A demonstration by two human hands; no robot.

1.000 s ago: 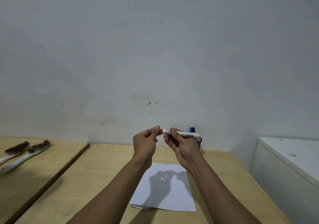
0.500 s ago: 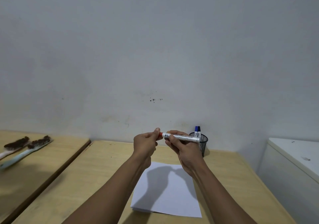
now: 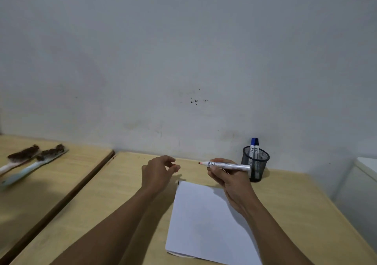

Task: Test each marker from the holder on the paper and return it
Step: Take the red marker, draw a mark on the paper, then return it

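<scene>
Head view: left hand [image 3: 158, 172] perhaps pinches a hidden cap.

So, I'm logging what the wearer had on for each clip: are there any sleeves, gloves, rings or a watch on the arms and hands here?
Nothing is worn that shows. Both forearms are bare up to the bottom edge of the picture, with no sleeve or cuff in view. The left hand and right hand have no gloves, and no watch, bracelet or ring shows on the wrists or fingers. Nails look short and unpainted.

Head camera, single view: faces forward and down, close over table [image 3: 126, 199]; wall at 12 o'clock.
</scene>
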